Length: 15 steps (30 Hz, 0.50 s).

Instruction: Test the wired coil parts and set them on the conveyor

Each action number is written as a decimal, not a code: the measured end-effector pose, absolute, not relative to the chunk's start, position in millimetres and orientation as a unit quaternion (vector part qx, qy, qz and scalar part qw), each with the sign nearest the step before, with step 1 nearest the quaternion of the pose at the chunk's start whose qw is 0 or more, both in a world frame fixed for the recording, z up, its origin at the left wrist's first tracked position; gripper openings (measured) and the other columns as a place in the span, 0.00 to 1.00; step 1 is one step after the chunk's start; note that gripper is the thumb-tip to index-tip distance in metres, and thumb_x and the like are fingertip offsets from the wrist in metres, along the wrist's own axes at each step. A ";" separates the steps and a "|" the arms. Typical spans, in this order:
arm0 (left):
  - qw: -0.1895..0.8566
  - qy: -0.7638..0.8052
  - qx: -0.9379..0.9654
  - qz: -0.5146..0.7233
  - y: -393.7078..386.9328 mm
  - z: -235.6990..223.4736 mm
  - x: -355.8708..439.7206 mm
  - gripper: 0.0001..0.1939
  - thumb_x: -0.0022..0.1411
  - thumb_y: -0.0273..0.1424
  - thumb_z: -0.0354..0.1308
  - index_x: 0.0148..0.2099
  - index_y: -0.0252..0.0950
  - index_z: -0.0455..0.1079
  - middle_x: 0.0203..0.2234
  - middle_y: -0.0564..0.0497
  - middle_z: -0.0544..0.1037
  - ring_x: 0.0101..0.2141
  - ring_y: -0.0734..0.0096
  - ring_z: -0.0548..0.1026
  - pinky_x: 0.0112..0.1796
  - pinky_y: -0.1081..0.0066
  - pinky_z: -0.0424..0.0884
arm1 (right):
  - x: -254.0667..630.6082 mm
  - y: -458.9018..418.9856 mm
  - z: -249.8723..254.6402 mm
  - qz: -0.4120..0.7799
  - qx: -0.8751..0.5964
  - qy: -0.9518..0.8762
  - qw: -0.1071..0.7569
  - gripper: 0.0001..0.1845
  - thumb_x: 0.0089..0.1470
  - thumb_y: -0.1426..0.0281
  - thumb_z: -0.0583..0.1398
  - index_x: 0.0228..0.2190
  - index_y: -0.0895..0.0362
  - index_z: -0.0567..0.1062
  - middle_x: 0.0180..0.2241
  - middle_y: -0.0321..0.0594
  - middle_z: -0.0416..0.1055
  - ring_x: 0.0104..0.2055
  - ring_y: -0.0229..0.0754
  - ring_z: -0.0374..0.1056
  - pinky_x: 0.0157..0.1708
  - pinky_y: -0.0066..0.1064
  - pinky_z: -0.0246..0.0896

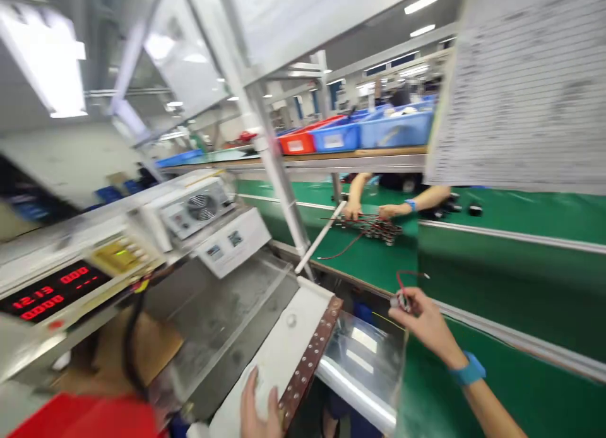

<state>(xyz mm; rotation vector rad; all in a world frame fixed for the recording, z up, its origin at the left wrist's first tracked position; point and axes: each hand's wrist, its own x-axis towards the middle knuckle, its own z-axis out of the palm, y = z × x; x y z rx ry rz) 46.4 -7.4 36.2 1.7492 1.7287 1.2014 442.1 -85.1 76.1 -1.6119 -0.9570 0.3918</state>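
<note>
My right hand [426, 324] reaches out over the green conveyor belt [497, 299], fingers closed on a small part with red wires [404, 293]. A blue wrist strap [468, 370] is on that arm. My left hand [259, 409] rests near the bottom edge on a white plate [284, 343] of the machine, beside a brown perforated strip [310, 359]; its fingers lie fairly flat on the plate and hold nothing.
Across the belt a co-worker's two hands [374, 209] handle a pile of red and black wired parts [379, 226]. Blue and red bins [360, 132] stand on the upper shelf. A tester with red digits [47, 293] and a fan unit [201, 207] stand left. A printed sheet [525, 84] hangs right.
</note>
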 end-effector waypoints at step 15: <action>0.102 0.760 0.601 0.227 -81.5 77.6 -86.8 0.15 0.66 0.35 0.46 0.39 0.42 0.75 0.34 0.47 0.82 0.37 0.58 0.78 0.39 0.64 0.68 | 146.9 47.8 52.0 0.297 -0.491 -0.794 0.200 0.16 0.47 0.63 0.65 0.34 0.54 0.66 0.30 0.33 0.71 0.32 0.39 0.65 0.31 0.26 0.50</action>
